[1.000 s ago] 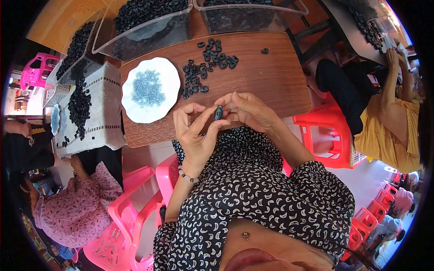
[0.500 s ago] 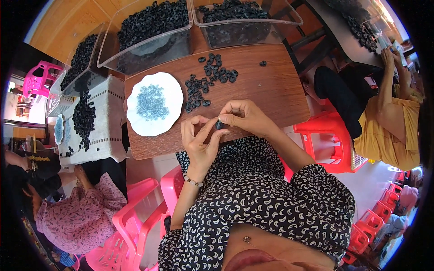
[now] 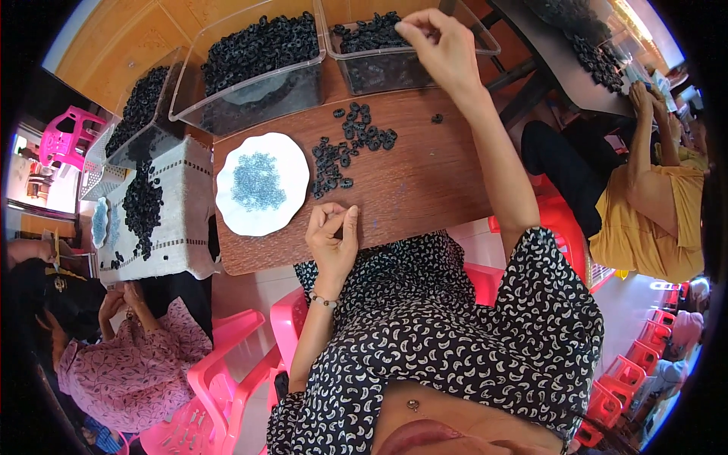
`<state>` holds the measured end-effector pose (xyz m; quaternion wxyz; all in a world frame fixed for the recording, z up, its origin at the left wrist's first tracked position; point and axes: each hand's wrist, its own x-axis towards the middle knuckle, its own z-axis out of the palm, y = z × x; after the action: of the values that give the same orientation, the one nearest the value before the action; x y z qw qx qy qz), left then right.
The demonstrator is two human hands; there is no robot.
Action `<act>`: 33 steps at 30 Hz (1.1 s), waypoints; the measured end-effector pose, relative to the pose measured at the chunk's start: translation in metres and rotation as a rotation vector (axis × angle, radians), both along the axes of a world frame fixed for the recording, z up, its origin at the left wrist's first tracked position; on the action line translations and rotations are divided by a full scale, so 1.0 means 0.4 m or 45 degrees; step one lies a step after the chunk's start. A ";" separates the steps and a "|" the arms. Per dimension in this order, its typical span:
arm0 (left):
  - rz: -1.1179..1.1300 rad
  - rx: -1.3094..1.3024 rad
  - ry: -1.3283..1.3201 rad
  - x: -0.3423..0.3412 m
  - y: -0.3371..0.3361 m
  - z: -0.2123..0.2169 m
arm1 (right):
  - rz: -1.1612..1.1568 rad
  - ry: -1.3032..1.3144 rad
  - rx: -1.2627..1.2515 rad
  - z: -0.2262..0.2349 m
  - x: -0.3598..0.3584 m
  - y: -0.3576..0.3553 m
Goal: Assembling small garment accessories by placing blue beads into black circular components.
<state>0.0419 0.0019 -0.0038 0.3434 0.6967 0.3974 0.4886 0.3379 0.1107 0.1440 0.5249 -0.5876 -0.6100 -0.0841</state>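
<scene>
Since the earlier frame the hands have parted: the right hand (image 3: 438, 47) has left the left hand (image 3: 334, 236) and reached far across the wooden table (image 3: 425, 182). It now hovers over the clear bin (image 3: 379, 68) of black rings beyond the table, arm stretched, fingertips pinched together; I cannot tell whether they hold anything. The left hand waits at the table's near edge, fingers loosely curled. The loose black rings (image 3: 345, 148) lie mid-table, nearer the left hand, beside the white plate (image 3: 262, 186).
</scene>
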 end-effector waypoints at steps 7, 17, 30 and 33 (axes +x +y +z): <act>0.000 -0.010 0.000 -0.004 -0.002 0.003 | -0.092 -0.266 0.107 -0.058 0.003 0.022; -0.012 0.005 0.035 -0.002 -0.003 0.003 | 0.325 -0.239 -0.609 -0.245 -0.087 -0.182; -0.008 -0.022 0.028 0.001 -0.004 0.005 | 0.267 -0.215 -0.527 -0.308 -0.115 -0.209; -0.002 -0.048 -0.001 -0.002 -0.002 0.003 | 0.340 -0.144 -0.535 -0.276 -0.137 -0.227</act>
<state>0.0411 0.0012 -0.0026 0.3572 0.6902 0.4059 0.4809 0.2833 0.0199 0.0335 0.3628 -0.5924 -0.7146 0.0817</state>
